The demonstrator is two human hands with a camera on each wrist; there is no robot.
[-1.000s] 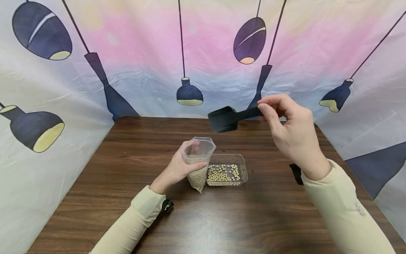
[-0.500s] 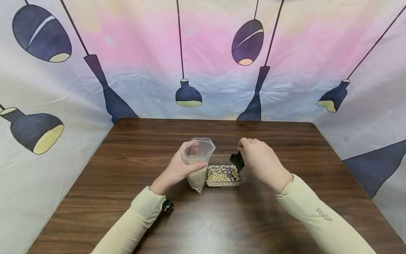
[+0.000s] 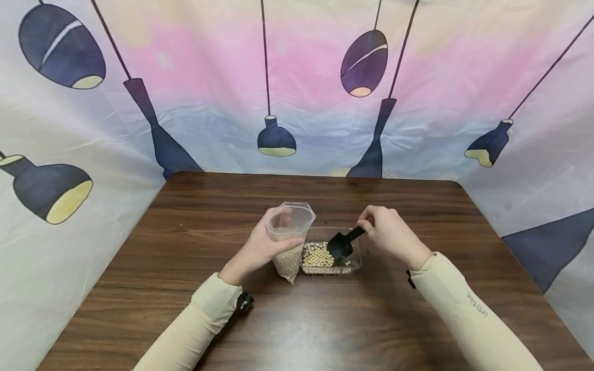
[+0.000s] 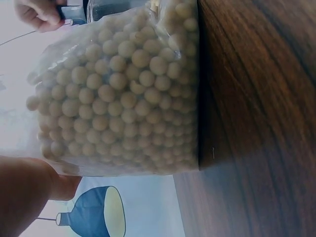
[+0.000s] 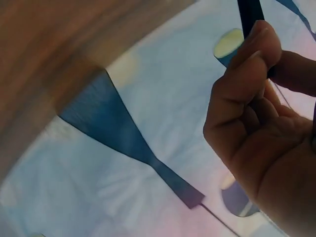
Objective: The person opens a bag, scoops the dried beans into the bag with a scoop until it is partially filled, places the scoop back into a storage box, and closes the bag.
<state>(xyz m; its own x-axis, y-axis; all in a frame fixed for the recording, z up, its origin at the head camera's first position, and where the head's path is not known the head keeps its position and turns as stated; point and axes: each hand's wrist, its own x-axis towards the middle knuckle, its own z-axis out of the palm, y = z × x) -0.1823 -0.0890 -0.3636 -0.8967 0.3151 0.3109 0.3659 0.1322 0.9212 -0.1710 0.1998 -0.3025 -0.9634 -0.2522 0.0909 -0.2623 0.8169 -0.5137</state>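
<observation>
My left hand grips a clear plastic bag around its upper part, its mouth standing open. Pale round beans fill much of the bag, seen close in the left wrist view. Pinched by its handle between thumb and fingers of my right hand is a black scoop. Its head dips into a clear rectangular container, among yellowish round beans lying there. In the right wrist view only the dark handle shows at the fingertips; the scoop's head is out of that view.
The container stands right beside the bag on a dark wooden table. Behind the table and along both sides hangs a cloth printed with lamps. A small black object is at the left wrist.
My right hand has come down from above the table's far right with the scoop, and the scoop's head has entered the container. The left hand and bag have stayed in place.
</observation>
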